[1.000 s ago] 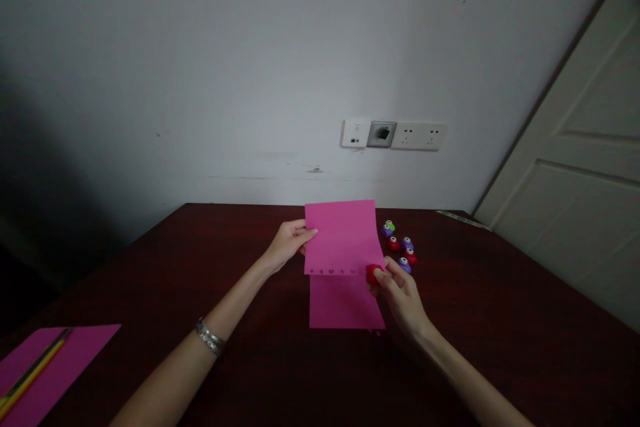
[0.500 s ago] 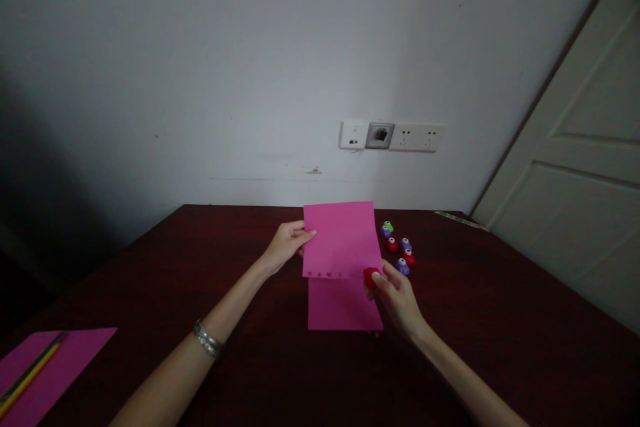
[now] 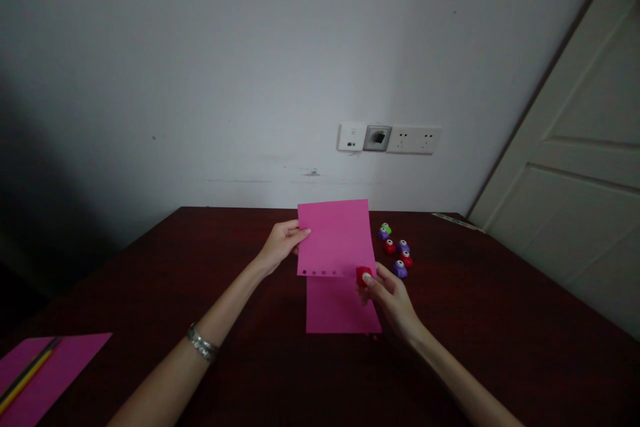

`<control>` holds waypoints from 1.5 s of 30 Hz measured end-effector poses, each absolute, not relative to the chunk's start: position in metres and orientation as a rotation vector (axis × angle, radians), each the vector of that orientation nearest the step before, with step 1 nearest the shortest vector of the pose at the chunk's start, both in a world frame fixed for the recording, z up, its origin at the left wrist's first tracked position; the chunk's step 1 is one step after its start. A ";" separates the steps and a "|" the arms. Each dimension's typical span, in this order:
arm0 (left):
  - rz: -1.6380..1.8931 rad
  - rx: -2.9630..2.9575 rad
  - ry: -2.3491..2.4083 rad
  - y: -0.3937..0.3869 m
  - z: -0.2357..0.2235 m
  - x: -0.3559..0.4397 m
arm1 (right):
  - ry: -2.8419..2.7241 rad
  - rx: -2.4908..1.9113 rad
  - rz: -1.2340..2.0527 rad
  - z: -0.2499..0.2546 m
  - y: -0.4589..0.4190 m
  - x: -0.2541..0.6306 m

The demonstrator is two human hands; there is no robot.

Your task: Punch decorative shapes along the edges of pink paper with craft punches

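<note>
My left hand pinches the left edge of a pink paper sheet and holds it up above the dark red table. A row of small punched holes runs along the sheet's lower edge. My right hand grips a small red craft punch against that lower edge, near its right end. A second pink sheet lies flat on the table beneath the raised one.
Several small craft punches, red, purple and green, sit just right of the paper. At the near left lies another pink sheet with pencils on it. Wall sockets are behind; a white door stands at right.
My right hand has slid the red punch a little leftward along the sheet's lower edge. The raised sheet and left hand stayed nearly in place.
</note>
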State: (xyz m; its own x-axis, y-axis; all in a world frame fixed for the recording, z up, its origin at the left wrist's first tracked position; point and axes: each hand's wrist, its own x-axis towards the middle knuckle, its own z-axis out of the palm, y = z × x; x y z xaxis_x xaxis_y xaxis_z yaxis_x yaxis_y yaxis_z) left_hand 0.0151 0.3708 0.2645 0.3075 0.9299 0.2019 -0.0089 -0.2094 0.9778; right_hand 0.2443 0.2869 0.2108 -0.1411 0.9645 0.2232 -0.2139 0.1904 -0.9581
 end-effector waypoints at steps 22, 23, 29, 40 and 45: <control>1.201 1.503 0.885 0.373 0.270 0.009 | -1.391 -0.845 1.331 0.221 0.282 0.241; 1.198 1.500 0.892 0.373 0.270 0.009 | -1.396 -0.848 1.340 0.220 0.282 0.242; 1.235 1.475 0.887 0.375 0.271 0.006 | -1.314 -0.897 1.520 0.211 0.292 0.253; 1.148 1.499 0.950 0.378 0.271 0.001 | -1.123 -0.959 1.566 0.207 0.306 0.267; 0.833 1.514 1.086 0.379 0.252 0.005 | -1.088 -1.009 1.472 0.205 0.311 0.273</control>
